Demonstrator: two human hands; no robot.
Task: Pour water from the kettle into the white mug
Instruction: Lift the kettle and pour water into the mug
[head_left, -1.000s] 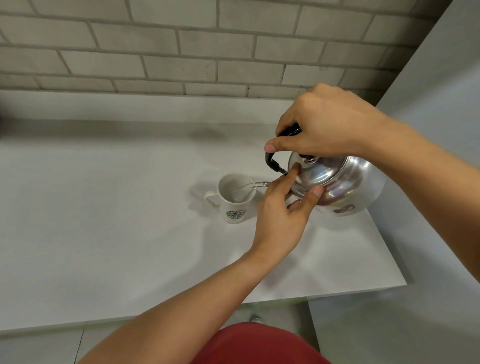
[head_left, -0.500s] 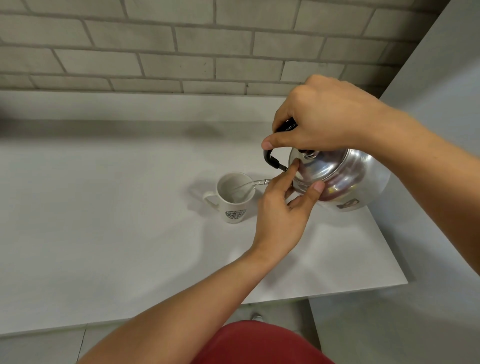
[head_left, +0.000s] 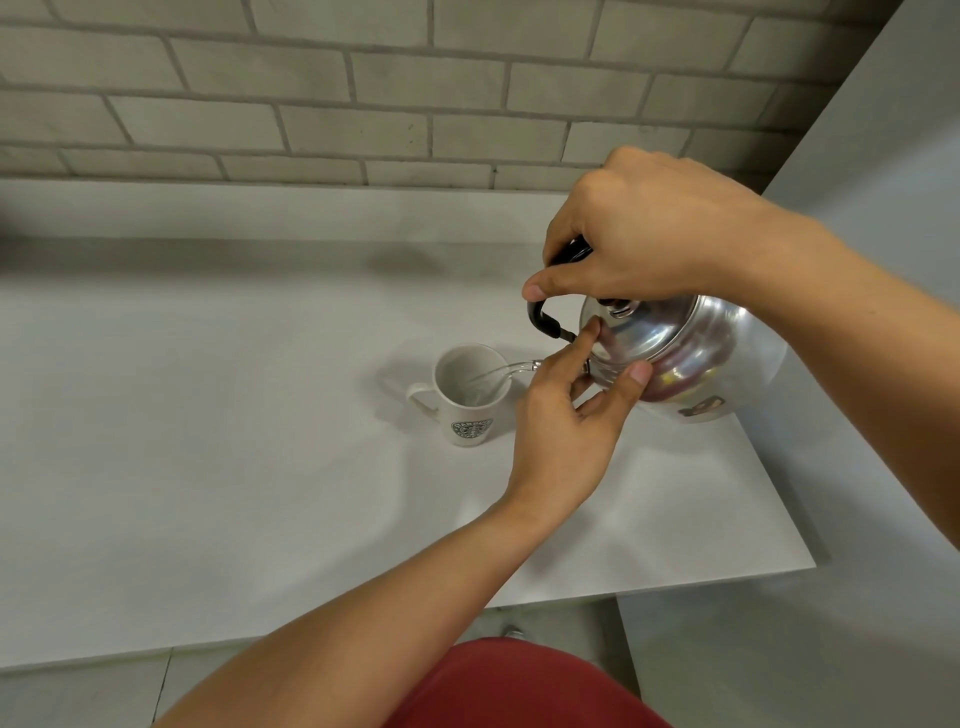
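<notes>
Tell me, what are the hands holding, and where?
Right hand grips the kettle by its black handle; left hand steadies its lid.

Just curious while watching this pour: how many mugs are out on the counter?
1. The white mug stands on the counter, left of the tilted kettle, catching the water stream. No others show.

Soft, even light is cast over the pale bench (head_left: 208, 467), faint shadows are thrown leftward, glare is seen on the kettle (head_left: 691, 358), and edges are bowed.
</notes>
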